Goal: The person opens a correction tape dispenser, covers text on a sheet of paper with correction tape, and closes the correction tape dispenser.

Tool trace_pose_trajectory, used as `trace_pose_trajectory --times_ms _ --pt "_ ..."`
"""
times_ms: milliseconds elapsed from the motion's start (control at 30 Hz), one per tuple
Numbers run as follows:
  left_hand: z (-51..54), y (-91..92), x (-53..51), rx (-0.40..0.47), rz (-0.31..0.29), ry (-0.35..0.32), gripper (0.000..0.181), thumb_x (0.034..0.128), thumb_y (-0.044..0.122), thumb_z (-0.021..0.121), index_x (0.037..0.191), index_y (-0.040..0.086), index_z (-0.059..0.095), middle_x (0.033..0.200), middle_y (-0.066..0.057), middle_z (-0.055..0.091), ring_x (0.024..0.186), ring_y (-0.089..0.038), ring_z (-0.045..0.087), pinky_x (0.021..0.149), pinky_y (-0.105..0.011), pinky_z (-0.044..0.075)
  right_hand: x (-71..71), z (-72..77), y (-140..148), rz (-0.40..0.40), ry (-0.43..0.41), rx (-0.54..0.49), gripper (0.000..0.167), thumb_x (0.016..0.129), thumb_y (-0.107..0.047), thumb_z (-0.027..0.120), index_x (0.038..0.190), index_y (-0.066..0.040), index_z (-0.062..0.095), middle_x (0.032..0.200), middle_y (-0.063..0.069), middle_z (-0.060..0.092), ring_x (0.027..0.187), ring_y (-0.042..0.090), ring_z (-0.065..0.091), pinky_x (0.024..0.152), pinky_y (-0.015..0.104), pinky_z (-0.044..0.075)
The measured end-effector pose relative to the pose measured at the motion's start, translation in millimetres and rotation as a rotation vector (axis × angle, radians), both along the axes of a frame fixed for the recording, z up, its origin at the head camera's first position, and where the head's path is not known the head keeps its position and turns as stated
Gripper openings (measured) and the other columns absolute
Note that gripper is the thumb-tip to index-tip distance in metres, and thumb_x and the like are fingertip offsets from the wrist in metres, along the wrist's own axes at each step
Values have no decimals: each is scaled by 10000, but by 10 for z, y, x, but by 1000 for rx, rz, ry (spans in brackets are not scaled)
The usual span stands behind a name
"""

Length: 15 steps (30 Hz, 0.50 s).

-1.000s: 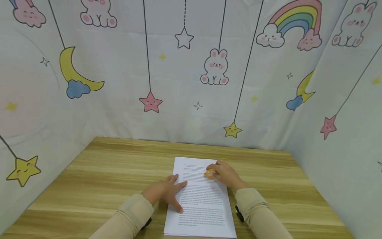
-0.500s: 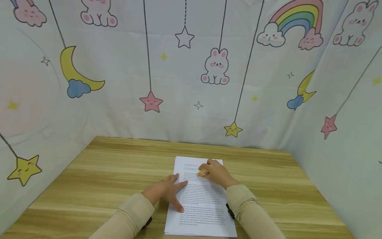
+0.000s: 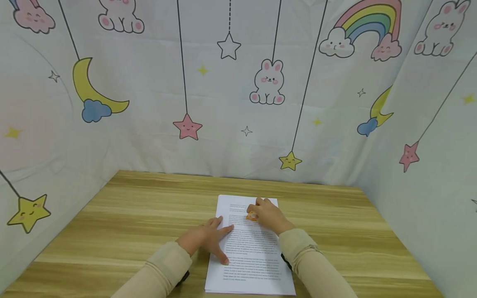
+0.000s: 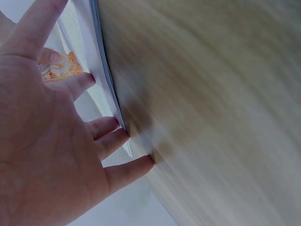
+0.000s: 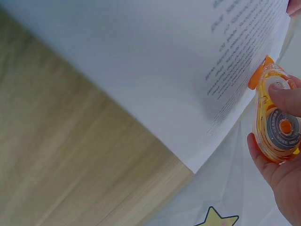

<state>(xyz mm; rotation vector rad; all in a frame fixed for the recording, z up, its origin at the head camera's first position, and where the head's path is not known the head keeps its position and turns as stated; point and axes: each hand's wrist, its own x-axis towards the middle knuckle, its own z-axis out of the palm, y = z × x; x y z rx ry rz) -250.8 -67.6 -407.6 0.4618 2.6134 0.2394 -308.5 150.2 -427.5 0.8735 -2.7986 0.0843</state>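
A stack of printed paper (image 3: 253, 273) lies on the wooden table, its text facing up. My left hand (image 3: 208, 238) rests spread on the stack's left edge, fingers mostly straight; the left wrist view shows several fingertips (image 4: 110, 136) along that edge. In my right hand (image 3: 270, 215) I grip an orange, see-through correction tape dispenser (image 5: 277, 120), thumb on its side. Its orange tip (image 5: 260, 73) is down at the printed lines in the upper part of the page. From the left wrist view the correction tape (image 4: 61, 68) shows beyond my left fingers.
The wooden table (image 3: 130, 223) stretches out on both sides of the paper. Behind it and at the sides hangs a white cloth (image 3: 223, 157) printed with stars, moons and rabbits. Dark straps show by both wrists.
My right hand has slid left across the upper page with the correction tape, mostly in the first half second and then slightly more. The left hand and the paper have stayed in place.
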Motion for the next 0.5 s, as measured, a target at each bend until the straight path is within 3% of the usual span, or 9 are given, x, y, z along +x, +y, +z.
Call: trace_pose_trajectory --times_ms 500 --pt "-3 13 -2 0 5 5 996 599 589 765 1437 326 295 1546 -89 121 1416 -306 138 1017 -591 308 14 40 -7 2 14 44 235 835 -42 626 984 -223 632 911 32 532 747 168 449 670 307 450"
